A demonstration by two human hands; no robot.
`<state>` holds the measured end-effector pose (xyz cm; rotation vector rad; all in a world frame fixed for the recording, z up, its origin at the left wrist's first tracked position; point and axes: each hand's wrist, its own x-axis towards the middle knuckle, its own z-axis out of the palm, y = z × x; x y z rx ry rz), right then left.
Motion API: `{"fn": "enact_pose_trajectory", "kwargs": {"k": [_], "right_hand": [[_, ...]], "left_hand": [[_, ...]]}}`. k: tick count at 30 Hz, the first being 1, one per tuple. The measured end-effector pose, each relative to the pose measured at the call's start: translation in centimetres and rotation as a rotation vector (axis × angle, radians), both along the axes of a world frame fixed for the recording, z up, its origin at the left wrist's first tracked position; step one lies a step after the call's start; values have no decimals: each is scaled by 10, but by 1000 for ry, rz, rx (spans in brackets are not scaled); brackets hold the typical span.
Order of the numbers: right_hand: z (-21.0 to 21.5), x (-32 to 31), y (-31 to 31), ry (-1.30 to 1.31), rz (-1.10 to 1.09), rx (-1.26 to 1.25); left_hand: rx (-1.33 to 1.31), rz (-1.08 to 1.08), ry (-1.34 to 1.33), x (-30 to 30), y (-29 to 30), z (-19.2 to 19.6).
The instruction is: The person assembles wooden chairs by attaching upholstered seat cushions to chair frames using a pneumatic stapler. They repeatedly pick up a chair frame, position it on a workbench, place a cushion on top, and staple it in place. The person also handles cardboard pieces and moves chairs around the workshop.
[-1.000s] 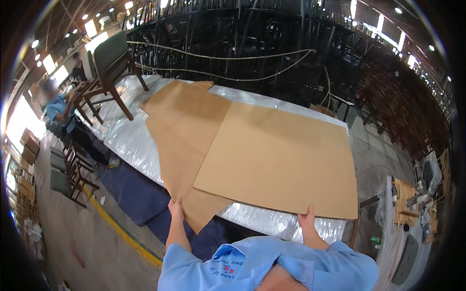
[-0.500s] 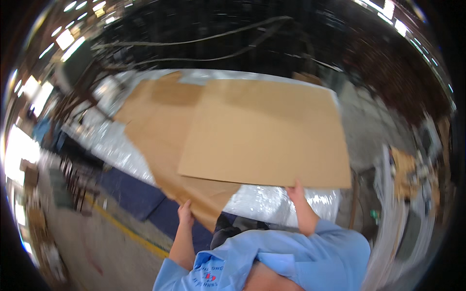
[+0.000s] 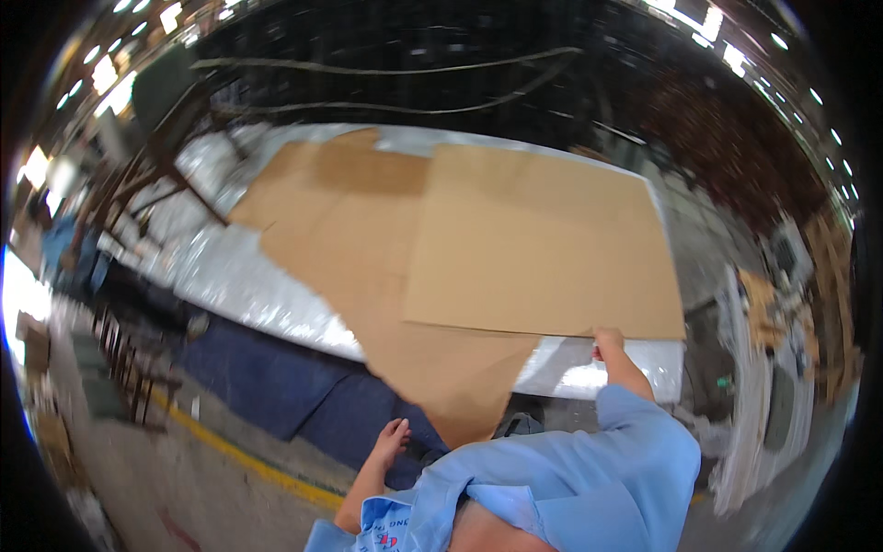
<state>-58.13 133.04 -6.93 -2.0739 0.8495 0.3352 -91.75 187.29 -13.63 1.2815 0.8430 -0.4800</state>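
A flat tan cardboard sheet point(image 3: 547, 244) lies over a larger brown sheet of paper or thin card point(image 3: 340, 212), whose ragged pointed end hangs toward me. My right hand point(image 3: 608, 342) is closed at the cardboard's near edge, toward its right corner. Something small and red shows at that hand, too small to name. Off the sheets, my left hand point(image 3: 392, 442) is held low beside the hanging brown point, fingers partly bent and apart, with nothing in them. Both sheets rest on a wide surface wrapped in shiny clear plastic point(image 3: 267, 299).
Dark blue cloth point(image 3: 267, 373) covers the floor along the near left side. A dark chair point(image 3: 166, 152) stands at the far left. Long plastic-wrapped pieces point(image 3: 736, 414) are stacked at the right. A yellow line point(image 3: 239, 453) runs across the concrete floor.
My left hand has let go of the brown sheet's near edge and come lower. The cardboard has shifted right over the brown sheet, with my right hand still at its near edge.
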Motion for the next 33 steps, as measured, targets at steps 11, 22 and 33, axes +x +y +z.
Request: {"fn": "enact_pose_trajectory", "kwargs": {"k": [11,22,33], "right_hand": [[6,-23,389,-674,738,-420],[-2,55,630,-807,707,83],[4,118,799,-776,806,-125]], "left_hand": [[-76,624,-120,18,260,38],[331,350,-50,182,458,93],[1534,585,-636,424,716,165]]}}
